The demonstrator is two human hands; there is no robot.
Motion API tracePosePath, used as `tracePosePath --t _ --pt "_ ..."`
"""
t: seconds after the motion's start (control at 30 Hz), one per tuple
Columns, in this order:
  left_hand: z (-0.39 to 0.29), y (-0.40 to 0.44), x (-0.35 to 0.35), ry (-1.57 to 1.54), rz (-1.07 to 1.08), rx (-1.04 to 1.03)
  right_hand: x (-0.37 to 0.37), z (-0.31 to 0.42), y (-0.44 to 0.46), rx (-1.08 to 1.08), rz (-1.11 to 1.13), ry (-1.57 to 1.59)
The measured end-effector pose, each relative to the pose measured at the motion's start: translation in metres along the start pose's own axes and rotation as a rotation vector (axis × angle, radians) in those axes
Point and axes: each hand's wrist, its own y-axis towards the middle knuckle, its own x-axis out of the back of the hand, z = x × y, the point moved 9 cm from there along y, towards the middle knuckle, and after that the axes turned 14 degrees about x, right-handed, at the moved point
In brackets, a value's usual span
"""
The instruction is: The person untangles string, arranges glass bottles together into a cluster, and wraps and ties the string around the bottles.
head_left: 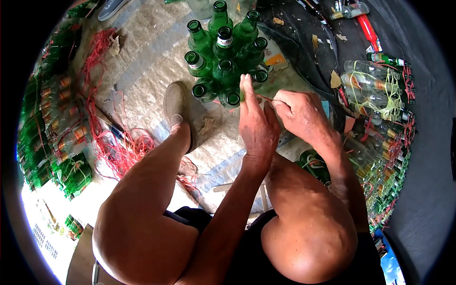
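Green glass bottles (225,71) stand upright in a tight cluster on the floor in front of me, mouths facing up. My left hand (257,126) lies against the near right side of this cluster, its fingers stretched straight along a bottle. Just to the right, my right hand (304,114) is closed in a pinch on a thin red plastic string (264,98). The string runs from those fingertips toward the left hand and the bottles. A short reddish piece also shows low between the front bottles. The left thumb and palm are partly hidden.
Tangled red string (121,149) lies on the floor at left. Bundled green bottles (35,142) are stacked along the left edge, and tied clear bottles (370,78) along the right. A red bottle (368,31) lies at upper right. My shoe (178,102) is left of the cluster.
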Motion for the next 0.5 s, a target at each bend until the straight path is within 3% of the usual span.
tracePosePath --t 0.27,0.5 --pt "0.003 0.026 -0.013 -0.120 0.035 0.062 0.024 0.046 0.044 0.292 0.118 -0.247" --pt "0.013 0.033 -0.022 -0.140 0.075 0.200 0.025 0.061 0.082 0.508 0.129 -0.212"
